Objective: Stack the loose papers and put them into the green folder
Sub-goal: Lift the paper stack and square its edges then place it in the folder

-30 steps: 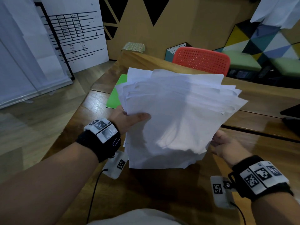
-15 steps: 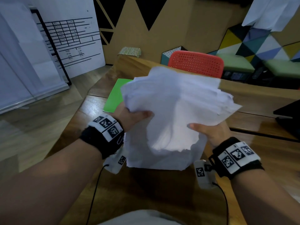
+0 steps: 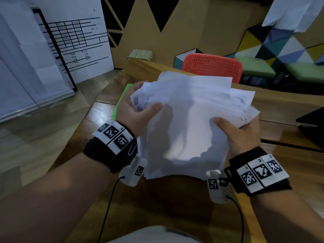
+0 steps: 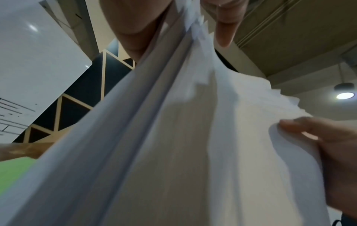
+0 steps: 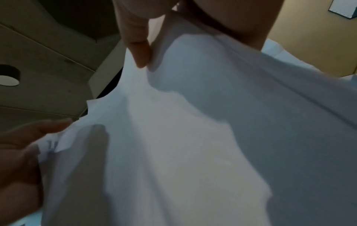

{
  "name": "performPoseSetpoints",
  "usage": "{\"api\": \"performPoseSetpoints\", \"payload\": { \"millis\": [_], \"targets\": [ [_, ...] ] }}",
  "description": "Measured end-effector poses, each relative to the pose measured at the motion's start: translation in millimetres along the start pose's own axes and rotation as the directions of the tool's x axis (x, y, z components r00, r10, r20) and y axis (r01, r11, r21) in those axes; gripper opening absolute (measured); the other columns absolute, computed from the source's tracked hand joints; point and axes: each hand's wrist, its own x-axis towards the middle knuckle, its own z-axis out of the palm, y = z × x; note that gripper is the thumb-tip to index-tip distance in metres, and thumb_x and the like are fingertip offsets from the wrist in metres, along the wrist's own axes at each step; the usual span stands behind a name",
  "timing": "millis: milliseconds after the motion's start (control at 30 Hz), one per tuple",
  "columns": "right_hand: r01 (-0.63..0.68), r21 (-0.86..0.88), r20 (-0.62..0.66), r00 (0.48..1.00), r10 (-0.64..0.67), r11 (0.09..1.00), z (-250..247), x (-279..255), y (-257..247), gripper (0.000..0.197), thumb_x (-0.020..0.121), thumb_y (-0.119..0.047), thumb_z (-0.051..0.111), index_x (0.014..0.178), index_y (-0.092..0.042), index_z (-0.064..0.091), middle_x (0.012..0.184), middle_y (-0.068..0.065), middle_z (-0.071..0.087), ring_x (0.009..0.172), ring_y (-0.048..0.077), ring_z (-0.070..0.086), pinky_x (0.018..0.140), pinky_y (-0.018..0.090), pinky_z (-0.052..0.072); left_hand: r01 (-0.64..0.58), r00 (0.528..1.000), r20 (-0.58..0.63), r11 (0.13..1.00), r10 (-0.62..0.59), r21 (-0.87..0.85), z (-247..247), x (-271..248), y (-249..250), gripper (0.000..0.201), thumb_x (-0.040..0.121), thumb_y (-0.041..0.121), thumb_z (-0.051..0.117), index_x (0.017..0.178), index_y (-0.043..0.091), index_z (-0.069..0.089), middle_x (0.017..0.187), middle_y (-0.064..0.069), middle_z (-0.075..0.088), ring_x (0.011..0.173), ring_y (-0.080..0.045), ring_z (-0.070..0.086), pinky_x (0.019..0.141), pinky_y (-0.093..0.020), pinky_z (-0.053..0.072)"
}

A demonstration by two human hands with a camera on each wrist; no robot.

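A thick, uneven stack of white papers (image 3: 189, 123) stands tilted, its lower edge near the wooden table (image 3: 175, 204). My left hand (image 3: 135, 109) grips its left side, thumb on the front sheet and fingers behind. My right hand (image 3: 240, 130) holds the right side the same way. The green folder (image 3: 121, 102) lies flat on the table behind my left hand, mostly hidden. The left wrist view shows the stack's edge (image 4: 154, 122) pinched between thumb and fingers, with a green patch of folder (image 4: 13, 172) below. The right wrist view shows the papers (image 5: 193, 137) under my thumb.
A red perforated chair back (image 3: 212, 67) stands behind the table's far edge. A dark flat object (image 3: 312, 123) lies on the table at the right. A whiteboard (image 3: 73, 41) stands on the floor to the left.
My right hand moved from the stack's right edge to a thumb-on-front grip. My left hand slid higher up the left side, and the sheets were drawn closer together.
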Motion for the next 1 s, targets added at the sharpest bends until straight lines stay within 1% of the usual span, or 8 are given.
{"api": "performPoseSetpoints", "payload": {
  "millis": [133, 200, 300, 500, 633, 733, 867, 1000],
  "targets": [
    [-0.037, 0.034, 0.154, 0.988, 0.032, 0.999, -9.6, 3.2, -3.8, 0.1, 0.046, -0.024, 0.091, 0.129, 0.002, 0.043, 0.123, 0.02, 0.061, 0.112, 0.033, 0.061, 0.091, 0.046, 0.053, -0.135, 0.99, 0.022, 0.989, 0.136, -0.056, 1.4, 10.3, 18.6, 0.053, 0.062, 0.03, 0.075, 0.111, 0.036, 0.052, 0.105, 0.003, 0.064, 0.099, -0.008, 0.063, 0.085, -0.026, 0.054],
    [-0.059, 0.042, 0.212, 0.976, 0.049, 0.997, -10.8, 3.0, -6.7, 0.096, 0.041, -0.033, 0.091, 0.123, -0.003, 0.051, 0.114, 0.012, 0.068, 0.108, 0.03, 0.064, 0.089, 0.042, 0.054, -0.164, 0.986, 0.017, 0.986, 0.164, 0.006, 5.2, 16.4, 21.5, 0.038, 0.068, 0.03, 0.075, 0.1, 0.042, 0.058, 0.097, 0.01, 0.065, 0.097, -0.007, 0.063, 0.087, -0.028, 0.053],
    [-0.074, 0.042, 0.266, 0.962, 0.06, 0.996, -10.2, 1.1, -8.5, 0.081, 0.037, -0.039, 0.09, 0.11, -0.016, 0.062, 0.103, 0.001, 0.073, 0.102, 0.024, 0.067, 0.087, 0.039, 0.055, -0.165, 0.986, 0.014, 0.985, 0.164, 0.046, 14.5, 21.8, 22.9, 0.016, 0.07, 0.026, 0.076, 0.081, 0.03, 0.065, 0.076, 0.015, 0.061, 0.071, 0.005, 0.057, 0.07, -0.011, 0.048],
    [-0.098, 0.111, 0.172, 0.982, 0.078, 0.989, -8.8, 1.1, -1.5, 0.091, 0.039, -0.034, 0.091, 0.118, -0.006, 0.058, 0.114, 0.016, 0.067, 0.108, 0.037, 0.063, 0.093, 0.055, 0.049, -0.062, 0.991, -0.13, 0.982, 0.039, -0.177, 16.6, 26.8, 19.1, 0.017, 0.068, 0.015, 0.061, 0.057, 0.023, 0.051, 0.048, 0.011, 0.043, 0.045, -0.008, 0.036, 0.045, -0.021, 0.031],
    [-0.139, 0.132, 0.033, 0.99, 0.136, 0.981, -4.2, -0.7, 4.5, 0.068, 0.039, -0.032, 0.087, 0.101, -0.009, 0.068, 0.101, 0.008, 0.074, 0.096, 0.03, 0.069, 0.088, 0.049, 0.054, 0.022, 0.997, -0.066, 0.948, -0.045, -0.318, 11.0, 26.6, 14.6, 0.014, 0.063, 0.022, 0.063, 0.072, 0.022, 0.053, 0.065, 0.001, 0.05, 0.058, -0.018, 0.045, 0.055, -0.033, 0.036],
    [-0.13, 0.167, -0.021, 0.991, 0.135, 0.977, 0.5, -2.1, 1.7, 0.034, 0.063, -0.009, 0.077, 0.095, -0.012, 0.068, 0.085, -0.002, 0.076, 0.085, 0.021, 0.072, 0.083, 0.042, 0.055, 0.062, 0.995, 0.08, 0.989, -0.052, -0.132, 5.6, 18.4, -2.7, 0.067, 0.052, 0.04, 0.078, 0.108, 0.01, 0.059, 0.092, -0.001, 0.066, 0.077, -0.008, 0.067, 0.069, -0.02, 0.052],
    [-0.086, 0.191, -0.046, 0.994, 0.096, 0.978, 6.3, -8.2, -2.9, 0.039, 0.061, -0.015, 0.076, 0.099, -0.012, 0.066, 0.088, -0.001, 0.075, 0.092, 0.024, 0.07, 0.087, 0.044, 0.055, 0.103, 0.993, 0.044, 0.982, -0.111, 0.161, 4.6, 16.0, -12.5, 0.028, 0.059, 0.042, 0.081, 0.079, 0.033, 0.063, 0.081, 0.014, 0.066, 0.072, 0.005, 0.063, 0.068, -0.016, 0.054],
    [0.051, 0.107, -0.04, 0.998, -0.047, 0.993, 10.5, -10.8, -13.4, 0.049, 0.069, -0.009, 0.076, 0.113, -0.011, 0.055, 0.107, 0.011, 0.065, 0.104, 0.03, 0.063, 0.093, 0.054, 0.05, 0.072, 0.996, 0.056, 0.996, -0.069, -0.049, 6.4, 17.3, -8.8, 0.053, 0.06, 0.027, 0.082, 0.107, 0.011, 0.063, 0.093, 0.003, 0.07, 0.079, -0.006, 0.069, 0.068, -0.015, 0.055]
  ]
}}
